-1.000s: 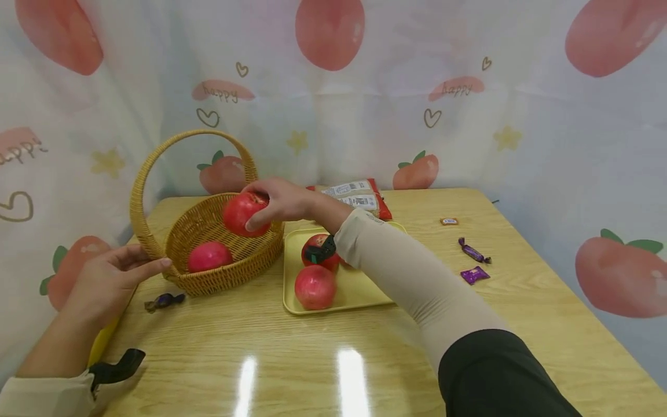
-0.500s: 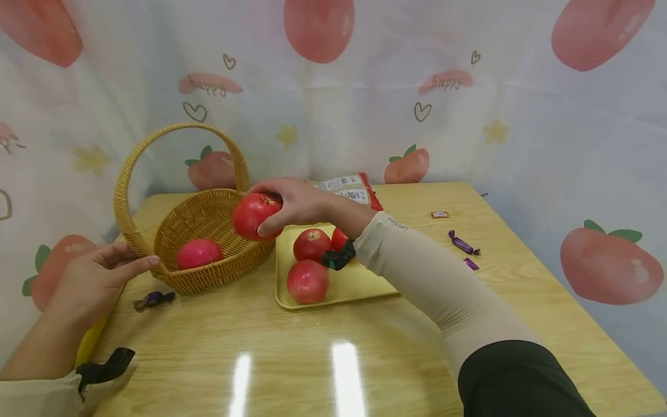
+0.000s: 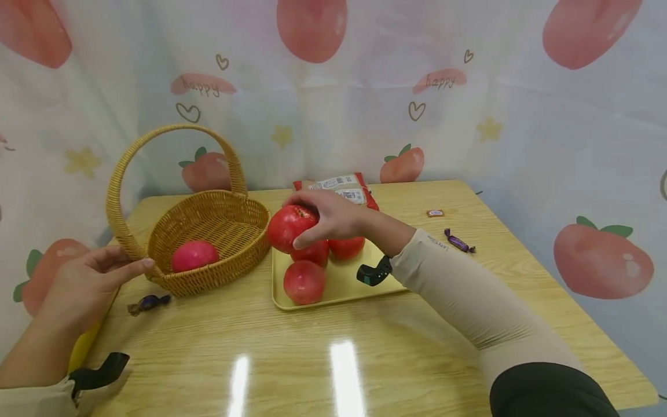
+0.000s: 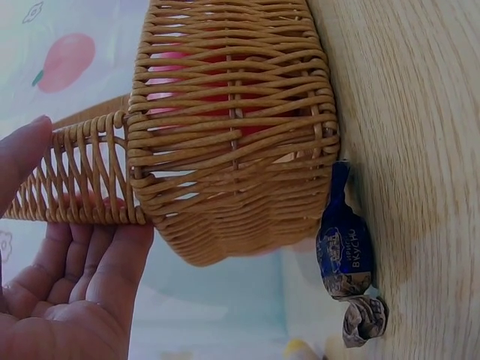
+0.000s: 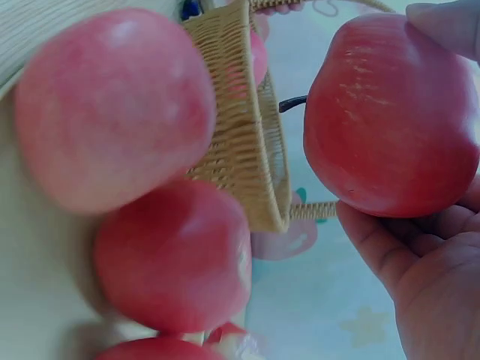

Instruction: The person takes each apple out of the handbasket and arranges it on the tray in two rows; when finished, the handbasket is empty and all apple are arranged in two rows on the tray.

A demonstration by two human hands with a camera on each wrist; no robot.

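Observation:
My left hand (image 3: 85, 284) pinches the foot of the handle of a wicker basket (image 3: 208, 282), thumb on one side and fingers on the other. In the basket lies one pink-red fruit (image 3: 195, 256). An apple (image 3: 289, 229) is held in my right hand (image 3: 339, 217), between thumb and fingers, above the left end of a yellow tray (image 3: 359, 286). Its dark stem (image 5: 292, 103) shows in the right wrist view. On the tray sit a pinkish apple (image 3: 304, 282), a red apple (image 3: 314, 253) partly hidden behind the held one, and another red apple (image 3: 347, 248).
A blue-wrapped candy (image 4: 345, 247) lies beside the basket. Behind the tray is a red and white packet (image 3: 344, 188). A purple candy (image 3: 460, 240) and a small orange candy (image 3: 435, 213) lie at the right. A printed curtain (image 3: 365, 127) hangs behind the table.
My right hand has moved right with the apple, from over the basket to over the tray. The left hand keeps its grip on the handle. The head view has shifted slightly.

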